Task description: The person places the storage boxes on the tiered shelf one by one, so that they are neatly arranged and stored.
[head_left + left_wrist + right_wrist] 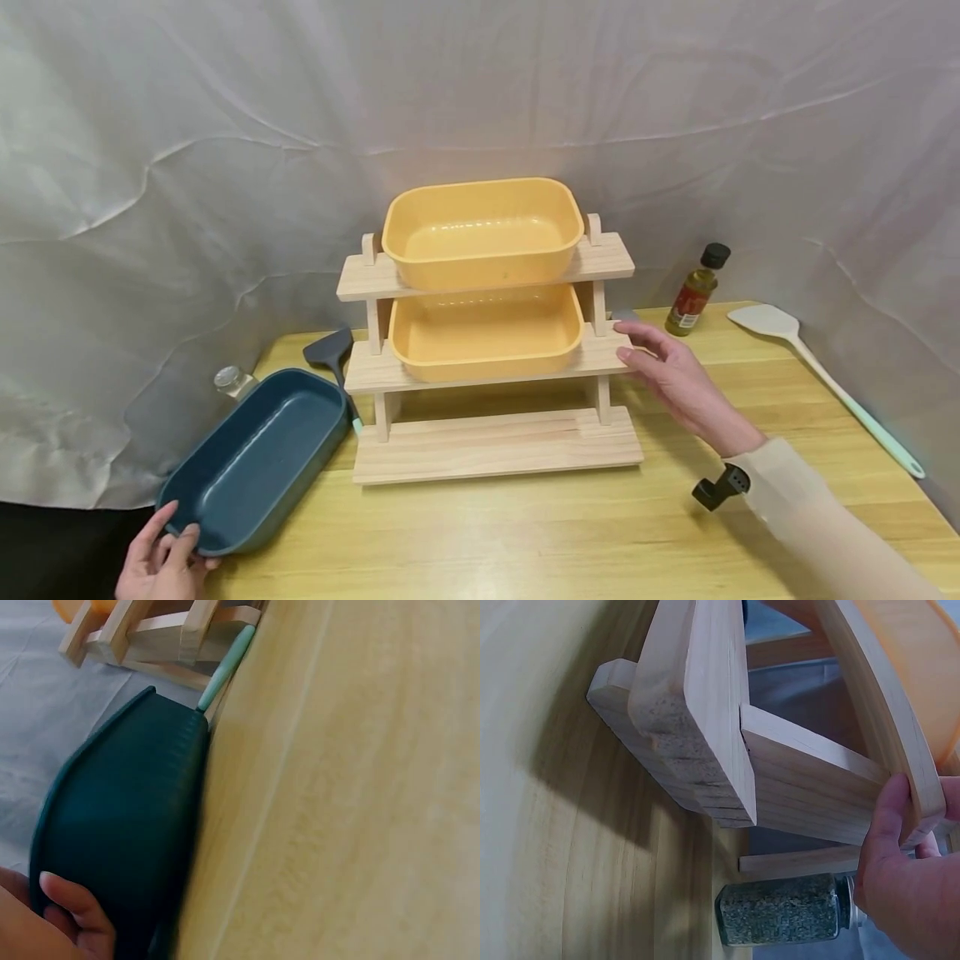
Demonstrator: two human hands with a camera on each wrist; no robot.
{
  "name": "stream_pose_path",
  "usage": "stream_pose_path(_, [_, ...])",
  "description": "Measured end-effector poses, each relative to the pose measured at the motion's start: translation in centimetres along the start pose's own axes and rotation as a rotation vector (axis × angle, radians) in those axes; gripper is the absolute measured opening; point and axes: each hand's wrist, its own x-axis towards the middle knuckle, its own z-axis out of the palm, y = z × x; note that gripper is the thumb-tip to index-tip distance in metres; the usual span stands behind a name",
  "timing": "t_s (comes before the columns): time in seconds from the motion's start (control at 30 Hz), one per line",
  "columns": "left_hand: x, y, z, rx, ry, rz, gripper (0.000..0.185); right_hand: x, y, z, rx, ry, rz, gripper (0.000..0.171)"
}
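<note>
A long dark-blue dish lies at the left on the wooden table. At its near end my left hand pinches the rim, the thumb against the outer wall in the left wrist view. A three-tier pale wooden rack stands in the middle. Its top tier bears a yellow dish, and a second yellow dish sits on the middle tier. My right hand grips the right end of the middle shelf, thumb and fingers on opposite faces. The bottom tier is bare.
A dark-headed spatula lies between blue dish and rack. Behind that dish is a small clear-topped container. An oil bottle and a white spatula are at the right. A jar of dried herbs is near the rack.
</note>
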Motion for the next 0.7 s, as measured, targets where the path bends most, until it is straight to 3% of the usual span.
stream_pose_path(0.1, [0.2, -0.1, -0.1, -0.014, -0.001, 0.026, 0.060, 0.0, -0.1, 0.1, -0.001, 0.003, 0.005, 0.043])
stream_pose_path(0.37, [1.6, 0.7, -1.9, 0.189, -0.030, 0.008, 0.060, 0.0, -0.1, 0.2, 0.002, 0.006, 0.015, 0.045])
stream_pose_path(0.53, [2.2, 1.4, -2.4, 0.222, -0.035, -0.004, 0.057, 0.1, 0.0, 0.1, -0.013, 0.006, 0.010, 0.046])
stream_pose_path(0.7, [2.6, 2.3, -3.1, 0.172, -0.062, -0.023, 0.060, 0.2, 0.2, -0.1, -0.026, 0.007, 0.017, 0.048])
